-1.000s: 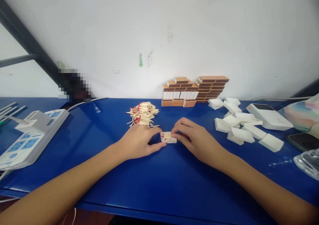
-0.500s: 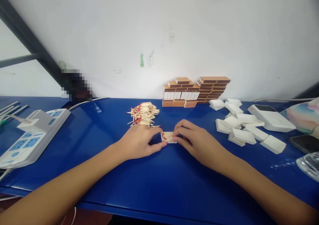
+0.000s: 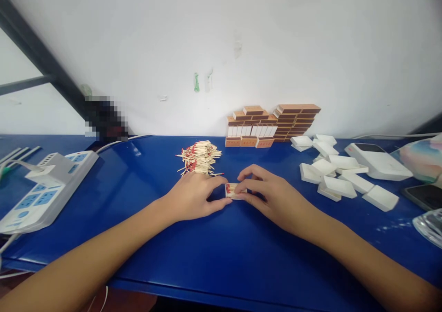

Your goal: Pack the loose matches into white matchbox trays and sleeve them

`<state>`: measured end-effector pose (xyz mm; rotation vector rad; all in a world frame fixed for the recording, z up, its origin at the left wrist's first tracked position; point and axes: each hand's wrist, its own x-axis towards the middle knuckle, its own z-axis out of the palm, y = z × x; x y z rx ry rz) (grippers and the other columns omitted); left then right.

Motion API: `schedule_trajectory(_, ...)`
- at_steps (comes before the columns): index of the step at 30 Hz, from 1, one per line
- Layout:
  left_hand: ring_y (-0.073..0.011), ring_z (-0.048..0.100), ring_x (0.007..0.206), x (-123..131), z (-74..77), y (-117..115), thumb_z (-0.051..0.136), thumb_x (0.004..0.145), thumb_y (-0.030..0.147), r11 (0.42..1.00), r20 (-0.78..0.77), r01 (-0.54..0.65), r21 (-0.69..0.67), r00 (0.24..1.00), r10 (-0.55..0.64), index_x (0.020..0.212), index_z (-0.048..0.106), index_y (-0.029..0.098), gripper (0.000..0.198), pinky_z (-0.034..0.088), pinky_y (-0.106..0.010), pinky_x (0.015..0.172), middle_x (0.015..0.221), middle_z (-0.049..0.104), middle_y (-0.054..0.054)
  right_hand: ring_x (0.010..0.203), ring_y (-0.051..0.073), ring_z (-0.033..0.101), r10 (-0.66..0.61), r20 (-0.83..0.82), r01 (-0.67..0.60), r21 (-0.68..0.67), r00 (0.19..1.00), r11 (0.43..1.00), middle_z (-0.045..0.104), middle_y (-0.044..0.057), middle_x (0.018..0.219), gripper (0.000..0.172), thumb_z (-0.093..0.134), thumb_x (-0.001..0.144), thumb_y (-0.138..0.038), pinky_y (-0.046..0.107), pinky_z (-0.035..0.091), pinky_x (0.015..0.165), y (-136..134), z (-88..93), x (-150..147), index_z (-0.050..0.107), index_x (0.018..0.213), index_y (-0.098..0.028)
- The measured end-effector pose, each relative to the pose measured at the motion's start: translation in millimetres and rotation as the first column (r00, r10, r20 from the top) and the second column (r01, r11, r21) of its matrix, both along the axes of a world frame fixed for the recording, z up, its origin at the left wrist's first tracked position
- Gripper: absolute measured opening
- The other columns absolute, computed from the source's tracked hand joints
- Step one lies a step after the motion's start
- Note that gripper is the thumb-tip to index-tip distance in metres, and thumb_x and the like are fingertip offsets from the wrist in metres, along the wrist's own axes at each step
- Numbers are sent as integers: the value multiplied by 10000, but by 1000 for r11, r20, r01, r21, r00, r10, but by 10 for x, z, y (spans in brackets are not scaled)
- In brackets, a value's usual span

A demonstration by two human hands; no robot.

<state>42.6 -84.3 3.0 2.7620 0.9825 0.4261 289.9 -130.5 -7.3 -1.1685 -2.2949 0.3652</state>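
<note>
While my left hand (image 3: 191, 197) pinches the left end of a small white open rectangular tray (image 3: 226, 191) between thumb and forefinger, my right hand (image 3: 276, 194) has its fingers bent over the red-tipped wooden matches (image 3: 232, 188) inside; I cannot tell whether they pinch any. The tray sits between both hands on the glossy blue bench (image 3: 207, 261). Just beyond my left hand lies a loose heap of pale, red-headed matchsticks (image 3: 200, 157). Farther off, past my right hand, stand stacked orange-and-brown matchboxes (image 3: 268, 121); to its right lie scattered white rectangular boxes (image 3: 337, 187).
</note>
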Motion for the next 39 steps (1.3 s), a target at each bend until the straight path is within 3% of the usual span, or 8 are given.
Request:
schedule_trajectory(7, -137, 588, 550, 16, 7, -24, 660, 950, 498, 999, 25, 36, 10, 999, -36, 1142, 732, 217, 348, 352, -253, 543, 610, 611, 37, 816, 160, 660, -34, -5, 34, 16, 999, 999, 646, 63, 1118, 84, 628, 995, -219, 330, 544, 741, -21, 16, -29, 711, 984, -221)
schedule_trajectory(13, -143, 598, 566, 13, 10, -10, 668, 939, 509, 1000, 11, -4, 6, 1000, 4, 1163, 726, 216, 373, 340, -251, 534, 641, 634, 27, 849, 181, 666, -46, 40, 45, 22, 998, 999, 652, 80, 1123, 109, 585, 999, -191, 346, 555, 755, -31, 45, -11, 690, 972, -204)
schedule_trajectory(21, -149, 619, 576, 13, 30, -1, 648, 956, 511, 1000, 1, 19, 7, 1000, -19, 1176, 730, 210, 381, 359, -250, 536, 648, 648, 16, 894, 203, 682, -14, 5, 14, -28, 1000, 999, 665, 90, 1129, 180, 539, 1039, -255, 392, 582, 835, -29, 50, -37, 717, 1033, -232)
schedule_trajectory(26, -145, 609, 572, 3, 41, -9, 656, 947, 489, 998, -13, 60, -35, 998, -60, 1132, 741, 208, 347, 365, -254, 542, 637, 638, 19, 868, 192, 667, -16, -28, 15, -14, 999, 1000, 680, 80, 1080, 185, 541, 1029, -229, 355, 550, 790, -18, 67, -15, 719, 979, -223)
schedule_trajectory(32, -143, 614, 572, 37, 46, -91, 692, 912, 488, 984, 3, 160, -74, 987, -161, 1048, 749, 199, 325, 384, -264, 550, 624, 630, 25, 660, 124, 554, -94, -104, 87, -71, 990, 994, 666, 20, 945, 95, 659, 959, -240, 300, 457, 643, 252, 63, -64, 749, 989, -229)
schedule_trajectory(36, -149, 617, 570, 53, 29, -120, 697, 904, 496, 985, 0, 155, -74, 988, -155, 1012, 751, 198, 322, 394, -272, 550, 646, 646, 17, 737, 135, 560, -30, -82, 25, -61, 996, 998, 651, 22, 946, 63, 718, 915, -233, 300, 445, 708, 528, 41, -324, 741, 969, -210)
schedule_trajectory(39, -154, 620, 576, 49, 24, -111, 692, 909, 501, 986, -13, 151, -69, 988, -152, 1020, 752, 197, 328, 402, -274, 558, 666, 661, 6, 828, 163, 578, -55, -7, 55, -66, 998, 996, 645, 42, 963, 22, 735, 889, -195, 317, 438, 763, 659, 25, -494, 721, 906, -190)
